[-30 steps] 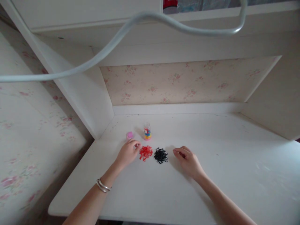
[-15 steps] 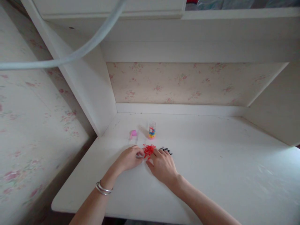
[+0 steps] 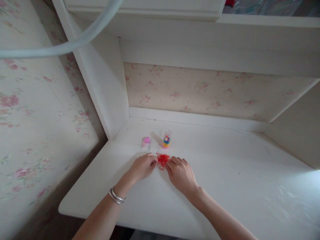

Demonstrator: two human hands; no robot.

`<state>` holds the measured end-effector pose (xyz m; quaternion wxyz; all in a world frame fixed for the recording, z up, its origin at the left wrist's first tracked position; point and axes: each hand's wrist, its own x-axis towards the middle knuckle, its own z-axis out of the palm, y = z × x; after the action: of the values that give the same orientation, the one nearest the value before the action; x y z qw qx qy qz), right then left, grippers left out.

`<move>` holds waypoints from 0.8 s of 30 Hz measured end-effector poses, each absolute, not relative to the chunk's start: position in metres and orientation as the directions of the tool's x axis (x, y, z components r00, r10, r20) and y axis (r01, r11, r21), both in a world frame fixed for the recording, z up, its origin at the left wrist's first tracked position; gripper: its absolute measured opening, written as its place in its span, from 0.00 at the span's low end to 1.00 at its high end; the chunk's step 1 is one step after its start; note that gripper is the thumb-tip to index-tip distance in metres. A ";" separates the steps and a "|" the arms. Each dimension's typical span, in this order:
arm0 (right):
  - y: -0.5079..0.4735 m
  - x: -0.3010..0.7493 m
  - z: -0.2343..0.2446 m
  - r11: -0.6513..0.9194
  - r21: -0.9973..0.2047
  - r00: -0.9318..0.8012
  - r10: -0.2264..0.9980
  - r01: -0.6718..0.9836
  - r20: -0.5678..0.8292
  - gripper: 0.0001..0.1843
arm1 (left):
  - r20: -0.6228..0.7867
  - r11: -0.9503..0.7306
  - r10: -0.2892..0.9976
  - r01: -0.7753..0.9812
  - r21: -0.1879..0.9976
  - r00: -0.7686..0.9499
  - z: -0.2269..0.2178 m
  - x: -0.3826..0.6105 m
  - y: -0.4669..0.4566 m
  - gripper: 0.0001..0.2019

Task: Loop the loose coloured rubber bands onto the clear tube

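A small pile of thin red loops (image 3: 163, 159), resembling little rubber bands, lies on the white desk between my hands. My left hand (image 3: 144, 165) is at the pile's left edge, thumb and fingers pinched together; whether a loop is between them is too small to see. At the pile's right edge, my right hand (image 3: 182, 173) touches the loops with its fingers bent and closed. Just behind the pile stands a clear jar (image 3: 167, 138) with blue, yellow and red contents. Left of the jar lies a small pink piece (image 3: 147, 140), perhaps a lid.
The white desk (image 3: 225, 186) is bounded by a side panel (image 3: 112, 90) on the left and a low back ledge (image 3: 190, 117). A shelf (image 3: 175, 30) hangs overhead. A pale curved tube (image 3: 75, 43) crosses the upper left.
The view has shifted, so the scene sits slightly further right. My right fingers have drawn in at the pile's right edge. The black loops beside it are now hidden by my right hand.
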<state>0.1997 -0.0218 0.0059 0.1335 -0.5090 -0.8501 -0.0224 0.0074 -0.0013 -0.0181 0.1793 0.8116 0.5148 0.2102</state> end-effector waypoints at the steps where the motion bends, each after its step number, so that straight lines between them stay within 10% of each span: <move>1: -0.020 0.203 0.008 0.477 -0.116 -0.439 0.863 0.871 0.249 0.16 | 0.162 -0.402 0.913 0.764 0.505 0.374 -0.018 0.007 -0.001 0.12; 10: 0.028 0.229 0.036 0.448 -0.488 -0.283 0.883 0.749 0.375 0.16 | 0.212 -0.333 0.942 0.809 0.485 0.261 -0.019 0.009 0.002 0.13; 24: 0.098 0.209 0.058 0.436 -0.309 -0.250 0.834 0.845 0.492 0.15 | 0.254 -0.291 0.947 0.856 0.427 0.195 -0.022 0.008 0.001 0.13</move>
<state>0.2095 0.0983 0.0578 0.3049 -0.5311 -0.7905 -0.0091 0.0079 0.0012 -0.0222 0.0955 0.7670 0.5879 0.2388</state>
